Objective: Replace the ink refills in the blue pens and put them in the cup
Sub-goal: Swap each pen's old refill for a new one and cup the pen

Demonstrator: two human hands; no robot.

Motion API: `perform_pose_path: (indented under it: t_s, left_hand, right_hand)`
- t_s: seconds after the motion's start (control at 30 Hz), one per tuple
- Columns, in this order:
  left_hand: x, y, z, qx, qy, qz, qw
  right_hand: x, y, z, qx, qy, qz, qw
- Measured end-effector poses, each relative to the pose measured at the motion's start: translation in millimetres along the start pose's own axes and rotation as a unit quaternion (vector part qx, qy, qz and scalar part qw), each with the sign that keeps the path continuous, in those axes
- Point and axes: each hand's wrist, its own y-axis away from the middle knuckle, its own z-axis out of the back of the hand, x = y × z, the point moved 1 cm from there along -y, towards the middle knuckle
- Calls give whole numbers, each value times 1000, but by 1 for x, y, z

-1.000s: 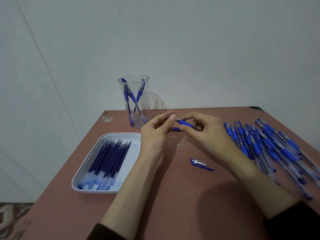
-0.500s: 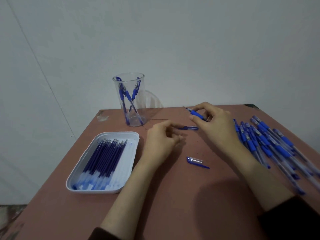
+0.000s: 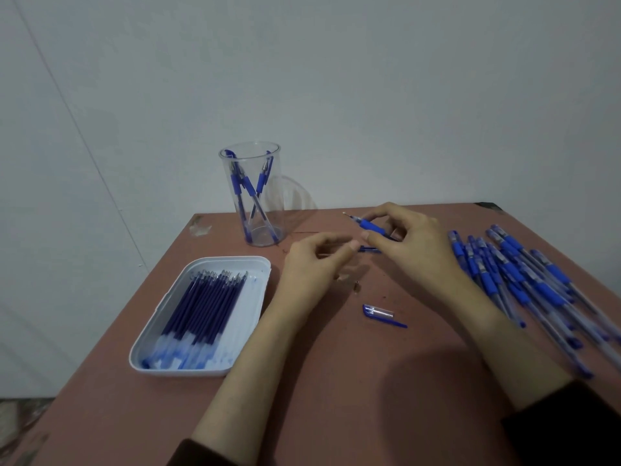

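Blue pen (image 3: 371,226) pinched between thumb and fingers of my right hand (image 3: 413,250), tip jutting past them; my left hand (image 3: 312,267) loosely curled, empty; cup (image 3: 274,203) beyond its fingertips.

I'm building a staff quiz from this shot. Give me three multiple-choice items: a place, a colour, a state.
1. The pen in the right hand is: A uncapped, B capped, C snapped in two.
2. The refills lie: A in that hand, B in the tray, C beside the tray.
3. The tray is: A black, B red, C white.
Answers: 1 A, its bare tip shows; 2 B, they lie side by side inside it; 3 C, its rim is white.
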Motion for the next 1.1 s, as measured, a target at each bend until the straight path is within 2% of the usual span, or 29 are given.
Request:
perform_pose_path:
  t_s: [0.1,0.3,0.4,0.53,0.77,0.83,0.93,1.1]
  left_hand:
    - [-4,0,3,-24,119,33,992]
    - [-4,0,4,-44,180,44,982]
    - [-5,-1,6,-75,245,51,965]
    - [-9,-4,16,-136,354,51,924]
    - [-11,-8,28,-237,395,-2,888]
    - [-10,-8,29,-247,385,-9,889]
    - [-8,-8,23,-233,327,-2,916]
    - [-7,-5,13,-187,281,3,941]
  right_hand:
    - [6,4,-2,43,-25,18,999]
    - [9,5,-4,64,-31,25,997]
    - [6,3,-2,45,-13,17,999]
    - [-1,-1,1,10,36,-4,999]
    - [-13,-5,8,-34,145,-44,988]
    - [-12,-6,10,-55,133,-52,988]
    - [-3,-5,8,-77,87,-8,993]
    - [11,-1,-13,-12,86,85,993]
